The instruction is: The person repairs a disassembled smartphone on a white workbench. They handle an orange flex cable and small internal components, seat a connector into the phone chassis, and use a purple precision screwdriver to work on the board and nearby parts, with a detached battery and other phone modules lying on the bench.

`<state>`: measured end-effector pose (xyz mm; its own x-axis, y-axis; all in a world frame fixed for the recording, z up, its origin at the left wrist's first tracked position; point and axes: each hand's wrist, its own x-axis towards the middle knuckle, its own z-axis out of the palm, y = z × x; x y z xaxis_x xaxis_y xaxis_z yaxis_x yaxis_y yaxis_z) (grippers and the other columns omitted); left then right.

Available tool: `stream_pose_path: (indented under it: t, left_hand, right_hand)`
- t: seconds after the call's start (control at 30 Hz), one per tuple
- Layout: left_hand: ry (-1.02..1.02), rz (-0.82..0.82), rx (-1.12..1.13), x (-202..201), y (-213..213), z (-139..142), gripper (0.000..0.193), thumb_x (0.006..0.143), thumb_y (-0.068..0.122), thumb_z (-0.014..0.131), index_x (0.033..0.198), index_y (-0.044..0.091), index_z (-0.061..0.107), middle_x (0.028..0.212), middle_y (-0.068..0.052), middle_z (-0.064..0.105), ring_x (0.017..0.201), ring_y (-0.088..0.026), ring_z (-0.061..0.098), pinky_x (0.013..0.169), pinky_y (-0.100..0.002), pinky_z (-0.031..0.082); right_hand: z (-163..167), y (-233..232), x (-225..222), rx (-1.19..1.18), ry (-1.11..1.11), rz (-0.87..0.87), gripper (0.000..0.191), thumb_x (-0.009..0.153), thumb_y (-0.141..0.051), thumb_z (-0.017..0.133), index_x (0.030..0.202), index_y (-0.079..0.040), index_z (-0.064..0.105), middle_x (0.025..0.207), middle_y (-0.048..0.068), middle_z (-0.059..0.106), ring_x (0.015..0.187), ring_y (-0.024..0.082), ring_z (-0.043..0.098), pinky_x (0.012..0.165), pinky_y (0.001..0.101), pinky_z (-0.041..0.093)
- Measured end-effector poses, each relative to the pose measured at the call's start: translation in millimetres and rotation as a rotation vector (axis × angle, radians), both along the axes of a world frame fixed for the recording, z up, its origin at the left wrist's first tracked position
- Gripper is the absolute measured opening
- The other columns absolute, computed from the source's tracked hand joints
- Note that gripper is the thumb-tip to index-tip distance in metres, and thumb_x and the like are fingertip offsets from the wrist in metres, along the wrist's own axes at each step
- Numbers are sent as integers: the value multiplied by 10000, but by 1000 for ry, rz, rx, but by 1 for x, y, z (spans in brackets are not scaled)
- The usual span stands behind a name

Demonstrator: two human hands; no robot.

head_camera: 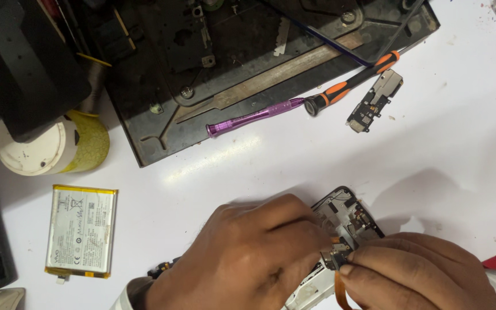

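My left hand (242, 258) lies over the opened phone frame (345, 215) at the near edge of the white table (294, 166), pressing it flat, with the fingertips curled in toward its middle. My right hand (420, 270) pinches a small dark component (336, 256) between thumb and forefinger; an orange flex ribbon (340, 290) trails down from it past the frame's edge. The pinch is narrow, closed on that part, though I cannot quite see whether the piece is free or seated in the frame.

I judge this part to be very light and fragile: the ribbon is thin and soft, and would crease or tear if pulled sideways, so I hold the stiff body by its edges and leave the ribbon alone. The frame is rigid but light, likely to skate on the smooth table, hence the flat hand on it.

Well apart, beyond my hands, lie a purple screwdriver (254, 117), an orange-and-black screwdriver (351, 83), a small circuit board (374, 100) and, to the left, a flat battery (81, 229).
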<state>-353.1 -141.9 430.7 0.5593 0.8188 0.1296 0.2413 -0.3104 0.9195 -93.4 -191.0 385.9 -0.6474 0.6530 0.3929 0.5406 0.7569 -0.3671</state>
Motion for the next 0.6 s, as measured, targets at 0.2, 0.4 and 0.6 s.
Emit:
stream_pose_path:
  t: [0.2,0.4,0.6]
  left_hand:
    - [51,-80,120,-4,6,1,210,876,72,676,1075,14,708,971,-107,640,851,-272,705,692,-387,577]
    - [165,-138,263,-3,8,3,294,881,132,663,1120,-39,670,1059,-144,645,927,-282,727,721,-399,586]
    - [211,-145,267,2,8,-5,270,925,117,672,1150,-32,663,1064,-115,646,902,-234,734,692,-358,583]
  right_hand:
    - [2,4,0,-59,-8,-14,200,861,-220,720,997,-92,651,970,75,735,861,245,767,786,437,633]
    - [3,8,-6,-75,75,-108,212,829,-208,799,952,-133,644,934,50,733,842,207,768,785,401,644]
    - [9,11,-14,-116,172,-216,263,785,-200,869,932,-122,664,894,35,721,810,166,761,762,357,652]
